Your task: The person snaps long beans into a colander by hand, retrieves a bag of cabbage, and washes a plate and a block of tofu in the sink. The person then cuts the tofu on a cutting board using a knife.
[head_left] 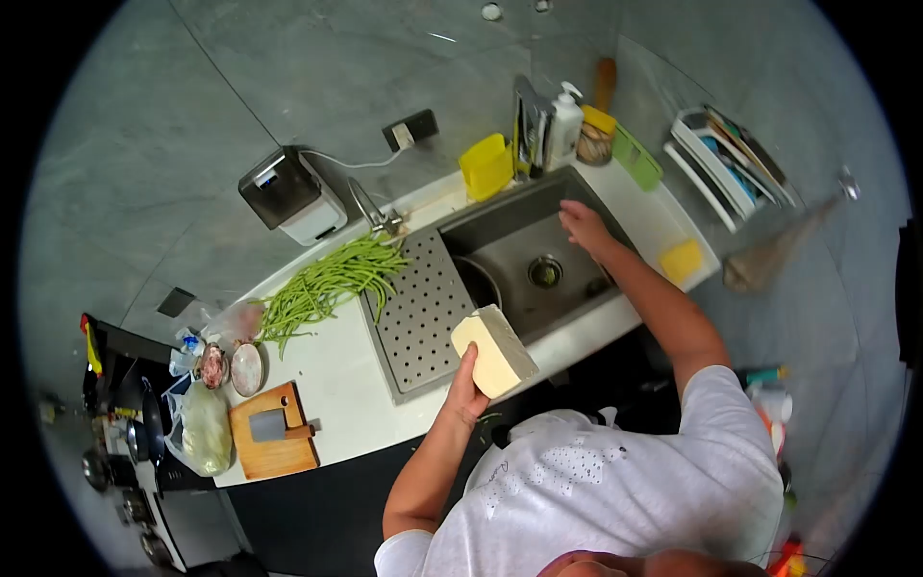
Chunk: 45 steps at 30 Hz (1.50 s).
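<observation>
My left hand is wrapped round a large cream-coloured block with a greyish side face; I cannot make out exactly what it is. The block is held up over the front edge of the sink. Over the right part of the grey sink is my right hand, its fingers loosely bent and a little apart, with nothing visible in them. A round dark pot stands in the sink, partly hidden beneath the perforated drainboard.
Green long beans lie left of the tap. A cleaver rests on a wooden cutting board, beside a plastic bag and two bowls, one holding meat. A soap bottle and yellow holder stand behind the sink.
</observation>
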Available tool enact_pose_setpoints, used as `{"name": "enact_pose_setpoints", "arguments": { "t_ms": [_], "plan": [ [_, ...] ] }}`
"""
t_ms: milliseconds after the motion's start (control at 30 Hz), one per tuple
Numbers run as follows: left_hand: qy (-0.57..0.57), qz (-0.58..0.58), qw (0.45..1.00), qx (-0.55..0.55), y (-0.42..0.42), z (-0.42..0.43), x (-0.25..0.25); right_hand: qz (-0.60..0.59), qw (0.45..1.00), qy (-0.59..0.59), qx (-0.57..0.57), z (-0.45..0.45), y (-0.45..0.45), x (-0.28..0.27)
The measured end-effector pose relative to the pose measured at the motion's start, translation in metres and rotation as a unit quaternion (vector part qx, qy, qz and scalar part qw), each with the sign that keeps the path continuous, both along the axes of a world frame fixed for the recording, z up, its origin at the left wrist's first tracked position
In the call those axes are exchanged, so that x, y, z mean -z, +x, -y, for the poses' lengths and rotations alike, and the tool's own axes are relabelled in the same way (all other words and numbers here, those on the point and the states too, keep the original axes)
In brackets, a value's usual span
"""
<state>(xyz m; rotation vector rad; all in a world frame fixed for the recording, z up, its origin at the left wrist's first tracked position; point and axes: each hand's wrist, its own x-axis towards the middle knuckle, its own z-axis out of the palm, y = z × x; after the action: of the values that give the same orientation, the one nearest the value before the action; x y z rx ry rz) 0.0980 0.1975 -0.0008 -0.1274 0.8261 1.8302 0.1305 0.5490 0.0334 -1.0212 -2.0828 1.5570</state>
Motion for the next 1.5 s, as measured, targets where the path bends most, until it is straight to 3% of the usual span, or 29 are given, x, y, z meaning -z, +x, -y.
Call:
{"name": "enact_pose_setpoints", "arguments": {
  "t_ms": [33,100,133,233,267,333,400,467,533,600,700,767,867,900,933,967,1000,1033,1067,1133,1167,1200,1267,1300,1333,1400,1433,1467,1500],
  "plan": [
    [-0.003,0.014,1.0,0.009,-0.007,-0.024,-0.003,-0.001,1.0,-0.003,-0.015,-0.036,-0.032,0.008],
    [-0.017,0.039,0.999,0.011,-0.029,-0.086,0.001,-0.033,0.972,0.233,-0.007,-0.113,-0.11,0.037],
    [-0.01,0.025,0.999,0.016,-0.027,-0.094,-0.008,0.001,0.987,0.154,-0.041,-0.109,-0.104,0.012],
    [-0.019,0.016,1.0,0.013,-0.047,-0.156,0.003,0.05,0.951,0.287,-0.102,-0.147,-0.142,0.007],
    [-0.025,0.026,0.999,-0.012,-0.059,-0.191,0.023,-0.031,0.968,0.199,-0.15,-0.162,-0.154,0.021],
    [-0.017,0.015,0.999,-0.036,-0.063,-0.213,0.014,-0.113,0.97,0.113,-0.184,-0.168,-0.151,0.028],
    [-0.034,0.023,0.997,-0.066,-0.078,-0.244,0.04,-0.052,0.962,0.161,-0.215,-0.178,-0.153,0.067],
    [-0.026,0.021,0.995,-0.099,-0.08,-0.256,0.042,-0.087,0.912,0.372,-0.151,-0.134,-0.112,0.034],
    [-0.068,-0.019,0.993,-0.094,-0.092,-0.267,0.053,-0.064,0.905,0.398,-0.134,-0.099,-0.088,0.001],
    [-0.065,0.01,0.986,-0.155,-0.101,-0.281,0.097,0.023,0.879,0.393,-0.268,-0.057,-0.06,0.054],
    [-0.094,-0.003,0.982,-0.164,-0.097,-0.286,0.121,0.054,0.894,0.337,-0.291,-0.047,-0.067,0.115],
    [-0.136,-0.072,0.971,-0.183,-0.077,-0.297,0.111,0.048,0.903,0.336,-0.263,-0.054,-0.089,0.111],
    [-0.102,0.0,0.98,-0.171,-0.062,-0.306,0.105,0.064,0.902,0.352,-0.241,-0.075,-0.11,0.106],
    [-0.104,0.019,0.98,-0.169,-0.058,-0.308,0.122,0.061,0.895,0.403,-0.182,-0.08,-0.121,0.128],
    [-0.104,0.018,0.98,-0.169,-0.06,-0.307,0.096,0.06,0.895,0.404,-0.181,-0.084,-0.118,0.117],
    [-0.093,0.028,0.985,-0.144,-0.063,-0.306,0.072,-0.07,0.953,0.196,-0.222,-0.092,-0.115,0.109],
    [-0.081,0.037,0.989,-0.12,-0.067,-0.301,0.053,-0.008,0.95,-0.156,-0.27,-0.104,-0.113,0.13],
    [-0.005,0.135,0.986,-0.1,-0.073,-0.297,0.062,0.108,0.87,-0.443,-0.188,-0.112,-0.112,0.139],
    [-0.006,0.135,0.986,-0.1,-0.074,-0.295,0.067,0.107,0.87,-0.443,-0.188,-0.109,-0.106,0.146],
    [-0.013,0.144,0.983,-0.116,-0.073,-0.297,0.069,-0.005,0.793,-0.576,-0.199,-0.086,-0.087,0.12],
    [-0.012,0.141,0.982,-0.121,-0.072,-0.298,0.079,-0.005,0.793,-0.576,-0.2,-0.079,-0.082,0.119],
    [-0.01,0.139,0.982,-0.127,-0.072,-0.299,0.089,-0.144,0.671,-0.7,-0.199,-0.076,-0.075,0.124],
    [-0.238,-0.085,0.964,-0.086,-0.073,-0.297,0.151,-0.279,0.514,-0.789,-0.186,-0.076,-0.07,0.123],
    [-0.229,-0.117,0.962,-0.091,-0.073,-0.285,0.2,-0.269,0.464,-0.82,-0.201,-0.08,-0.07,0.117],
    [-0.221,-0.149,0.959,-0.097,-0.073,-0.273,0.248,-0.269,0.468,-0.814,-0.213,-0.079,-0.069,0.115],
    [-0.223,-0.15,0.95,-0.157,-0.08,-0.276,0.229,-0.269,0.476,-0.803,-0.238,-0.077,-0.068,0.113],
    [-0.223,-0.15,0.948,-0.171,-0.083,-0.28,0.202,-0.125,0.681,-0.7,-0.175,-0.07,-0.072,0.098],
    [-0.223,-0.15,0.945,-0.186,-0.086,-0.285,0.172,-0.068,0.743,-0.65,-0.145,-0.066,-0.075,0.107],
    [-0.288,-0.183,0.933,-0.118,-0.09,-0.292,0.11,0.0,0.796,-0.594,-0.115,-0.061,-0.079,0.116]
  ]
}}
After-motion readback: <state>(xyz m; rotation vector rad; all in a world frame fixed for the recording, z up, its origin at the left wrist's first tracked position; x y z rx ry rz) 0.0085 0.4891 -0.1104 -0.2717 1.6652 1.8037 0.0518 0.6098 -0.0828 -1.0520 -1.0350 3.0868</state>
